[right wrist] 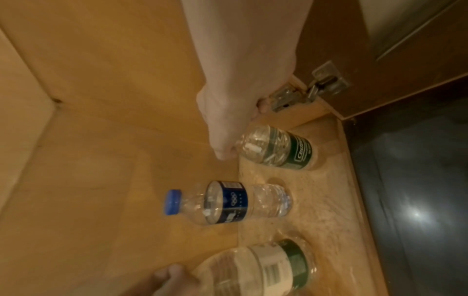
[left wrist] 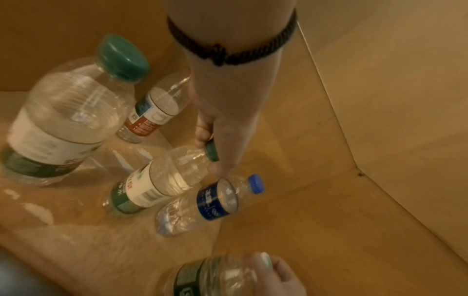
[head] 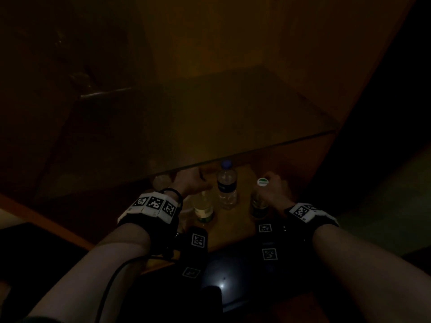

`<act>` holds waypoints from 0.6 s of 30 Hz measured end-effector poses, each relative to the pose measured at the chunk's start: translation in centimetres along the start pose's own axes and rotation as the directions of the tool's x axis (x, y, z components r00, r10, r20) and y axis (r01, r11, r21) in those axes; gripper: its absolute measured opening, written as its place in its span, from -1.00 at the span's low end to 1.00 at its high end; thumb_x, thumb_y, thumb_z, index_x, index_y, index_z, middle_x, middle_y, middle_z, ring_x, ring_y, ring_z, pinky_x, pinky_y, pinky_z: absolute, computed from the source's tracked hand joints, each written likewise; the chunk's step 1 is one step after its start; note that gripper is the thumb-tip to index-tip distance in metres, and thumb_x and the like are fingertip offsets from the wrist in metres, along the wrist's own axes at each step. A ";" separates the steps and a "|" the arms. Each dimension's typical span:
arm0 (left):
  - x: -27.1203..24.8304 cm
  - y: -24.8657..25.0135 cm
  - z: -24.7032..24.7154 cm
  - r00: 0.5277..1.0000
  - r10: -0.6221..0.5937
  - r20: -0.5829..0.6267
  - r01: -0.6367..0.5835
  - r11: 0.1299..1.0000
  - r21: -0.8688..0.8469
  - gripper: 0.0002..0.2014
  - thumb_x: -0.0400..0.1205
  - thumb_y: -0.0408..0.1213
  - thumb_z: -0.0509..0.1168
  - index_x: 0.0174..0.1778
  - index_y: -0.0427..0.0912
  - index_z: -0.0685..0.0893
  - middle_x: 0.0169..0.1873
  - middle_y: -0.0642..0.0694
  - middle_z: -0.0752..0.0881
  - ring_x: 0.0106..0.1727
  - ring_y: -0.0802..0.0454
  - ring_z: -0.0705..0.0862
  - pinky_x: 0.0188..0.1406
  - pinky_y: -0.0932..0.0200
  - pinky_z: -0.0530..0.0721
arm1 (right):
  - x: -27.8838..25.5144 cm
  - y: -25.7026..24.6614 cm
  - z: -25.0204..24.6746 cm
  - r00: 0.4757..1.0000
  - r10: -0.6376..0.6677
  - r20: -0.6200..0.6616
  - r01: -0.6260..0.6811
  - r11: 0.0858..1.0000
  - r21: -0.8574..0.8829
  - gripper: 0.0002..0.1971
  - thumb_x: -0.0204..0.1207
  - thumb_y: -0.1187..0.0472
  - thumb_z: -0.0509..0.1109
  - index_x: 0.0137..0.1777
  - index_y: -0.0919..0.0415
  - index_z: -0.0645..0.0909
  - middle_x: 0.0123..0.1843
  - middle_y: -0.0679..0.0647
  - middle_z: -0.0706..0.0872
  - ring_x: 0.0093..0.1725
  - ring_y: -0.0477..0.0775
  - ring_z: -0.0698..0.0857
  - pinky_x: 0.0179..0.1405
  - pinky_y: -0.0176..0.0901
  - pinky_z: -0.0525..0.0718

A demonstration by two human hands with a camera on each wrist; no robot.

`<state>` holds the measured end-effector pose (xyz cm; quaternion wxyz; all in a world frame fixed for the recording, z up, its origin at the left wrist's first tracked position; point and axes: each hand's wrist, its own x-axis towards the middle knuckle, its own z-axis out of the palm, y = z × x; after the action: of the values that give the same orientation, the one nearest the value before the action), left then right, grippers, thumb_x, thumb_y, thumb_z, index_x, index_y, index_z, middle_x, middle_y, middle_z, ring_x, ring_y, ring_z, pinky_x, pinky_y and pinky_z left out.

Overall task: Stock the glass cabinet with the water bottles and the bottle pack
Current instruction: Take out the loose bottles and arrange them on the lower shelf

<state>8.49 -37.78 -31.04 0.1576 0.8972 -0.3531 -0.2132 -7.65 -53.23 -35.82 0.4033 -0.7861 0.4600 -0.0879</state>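
From the head camera the scene is very dark. I see both of my hands reaching under a glass shelf (head: 233, 127) onto the wooden cabinet floor (head: 235, 229). My left hand (head: 190, 183) curls over the top of a white-labelled bottle (head: 204, 209); my right hand (head: 274, 186) grips the neck of a dark-green-labelled bottle (head: 258, 206), its white-and-green cap showing beside the fingers. A blue-capped bottle (head: 226, 184) stands between the two, untouched.

From the left wrist camera, my left hand (left wrist: 222, 128) pinches the green cap of the white-labelled bottle (left wrist: 154, 180), fingers curled around it; the bottle stands on the floor near the front edge. Just beside it is the blue-capped bottle (left wrist: 212, 202). A large green-capped bottle (left wrist: 68, 112) and a red-labelled bottle (left wrist: 157, 108) stand towards the back wall. My right hand (left wrist: 281, 278) shows at the bottom.

From the right wrist camera, my right hand (right wrist: 228, 116) wraps the top of the dark-green-labelled bottle (right wrist: 278, 148), which stands near the front right corner, by the door hinge (right wrist: 309, 88). The blue-capped bottle (right wrist: 228, 202) stands apart from it.
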 end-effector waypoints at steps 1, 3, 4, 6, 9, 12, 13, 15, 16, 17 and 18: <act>0.2 0.0 0.0 1.000 0.005 0.000 -0.005 1.000 -0.007 -0.88 0.54 -0.26 0.47 -0.18 0.00 0.65 -0.40 -0.06 0.60 -0.45 0.16 0.51 -0.61 0.38 0.41 | 0.3 0.3 0.1 1.000 0.011 0.004 -0.011 1.000 -0.004 -0.63 0.49 0.12 0.47 0.23 0.28 0.59 0.18 0.28 0.72 0.16 0.28 0.69 -0.05 -0.14 0.59; 0.6 -0.1 -0.1 1.000 -0.018 0.000 0.018 1.000 0.002 -0.77 0.55 -0.20 0.46 -0.30 0.04 0.51 -0.34 -0.06 0.61 -0.44 0.18 0.48 -0.61 0.32 0.36 | 0.9 0.7 0.3 1.000 0.024 0.017 -0.024 1.000 -0.016 -0.62 0.48 0.13 0.46 0.26 0.26 0.58 0.22 0.28 0.71 0.18 0.29 0.69 0.05 -0.06 0.64; 0.7 -0.1 -0.2 0.999 -0.035 0.001 0.035 0.999 0.008 -0.75 0.57 -0.17 0.44 -0.31 0.03 0.47 -0.32 -0.05 0.61 -0.42 0.15 0.51 -0.57 0.31 0.37 | 1.2 0.8 0.4 0.999 0.027 0.025 -0.027 0.999 -0.020 -0.62 0.49 0.16 0.46 0.28 0.26 0.58 0.24 0.29 0.70 0.20 0.29 0.68 0.09 -0.05 0.64; 1.0 -0.1 -0.1 0.999 -0.052 0.007 0.052 0.999 0.004 -0.76 0.58 -0.15 0.42 -0.28 -0.06 0.49 -0.28 -0.09 0.62 -0.32 0.04 0.57 -0.53 0.26 0.38 | 1.5 0.7 0.5 0.998 0.041 0.053 -0.039 0.999 -0.025 -0.57 0.50 0.20 0.44 0.36 0.27 0.55 0.31 0.29 0.66 0.27 0.30 0.64 0.16 -0.04 0.61; 1.3 -0.3 0.1 0.999 -0.049 0.013 0.050 0.999 -0.020 -0.76 0.57 -0.18 0.40 -0.32 -0.11 0.49 -0.30 -0.14 0.61 -0.31 -0.02 0.57 -0.51 0.21 0.37 | 1.8 1.0 0.3 0.994 0.060 0.089 -0.057 0.998 -0.028 -0.56 0.48 0.21 0.45 0.37 0.25 0.56 0.32 0.30 0.66 0.28 0.31 0.64 0.18 -0.05 0.61; 1.5 -0.5 0.2 0.999 -0.050 0.000 0.049 0.998 -0.031 -0.71 0.57 -0.19 0.41 -0.41 -0.10 0.49 -0.35 -0.12 0.62 -0.30 -0.03 0.60 -0.52 0.24 0.40 | 2.0 1.3 0.2 0.995 0.038 0.095 -0.037 0.999 -0.008 -0.58 0.48 0.27 0.45 0.34 0.30 0.57 0.30 0.30 0.68 0.27 0.30 0.65 0.17 -0.04 0.63; 1.5 -0.5 0.3 0.999 -0.049 -0.011 0.048 0.998 -0.040 -0.72 0.57 -0.21 0.42 -0.41 -0.11 0.50 -0.34 -0.13 0.61 -0.29 -0.04 0.60 -0.50 0.24 0.42 | 2.0 1.3 0.2 0.995 0.030 0.096 -0.030 1.000 -0.005 -0.59 0.48 0.29 0.44 0.34 0.32 0.57 0.30 0.31 0.68 0.26 0.30 0.65 0.15 -0.03 0.63; 1.6 -0.5 0.5 0.999 -0.029 -0.025 0.027 0.997 -0.071 -0.80 0.55 -0.28 0.42 -0.31 -0.18 0.55 -0.30 -0.19 0.61 -0.27 -0.06 0.60 -0.41 0.19 0.48 | 2.0 1.2 0.4 0.996 0.028 0.083 -0.028 1.000 -0.005 -0.59 0.49 0.31 0.44 0.34 0.33 0.57 0.29 0.31 0.67 0.26 0.31 0.65 0.13 -0.03 0.64; 1.5 -0.5 0.5 1.000 -0.016 -0.022 0.015 0.997 -0.073 -0.86 0.55 -0.31 0.42 -0.24 -0.21 0.58 -0.26 -0.20 0.61 -0.23 -0.07 0.60 -0.35 0.15 0.50 | 2.0 1.2 0.5 0.997 0.025 0.074 -0.024 1.000 -0.010 -0.59 0.49 0.30 0.43 0.35 0.32 0.56 0.30 0.31 0.67 0.27 0.31 0.65 0.13 -0.02 0.63; 1.4 -0.6 0.5 1.000 -0.006 -0.014 0.005 0.998 -0.065 -0.89 0.54 -0.33 0.42 -0.18 -0.24 0.60 -0.22 -0.21 0.61 -0.19 -0.09 0.61 -0.30 0.12 0.51 | 2.1 1.2 0.7 0.997 0.027 0.069 -0.025 0.999 -0.021 -0.58 0.50 0.29 0.43 0.36 0.31 0.54 0.31 0.31 0.66 0.28 0.31 0.64 0.14 -0.01 0.62; 1.3 -0.7 0.5 1.000 0.008 -0.013 -0.009 0.998 -0.060 -0.89 0.54 -0.35 0.41 -0.12 -0.29 0.62 -0.18 -0.23 0.63 -0.14 -0.12 0.63 -0.27 0.11 0.50 | 2.1 1.2 1.0 0.997 0.032 0.067 -0.030 0.999 -0.026 -0.56 0.50 0.29 0.43 0.38 0.29 0.53 0.32 0.31 0.65 0.29 0.32 0.63 0.16 -0.01 0.62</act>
<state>9.53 -38.23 -32.13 0.1874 0.8920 -0.3492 -0.2175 -6.75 -54.70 -37.87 0.4099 -0.7864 0.4595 -0.0492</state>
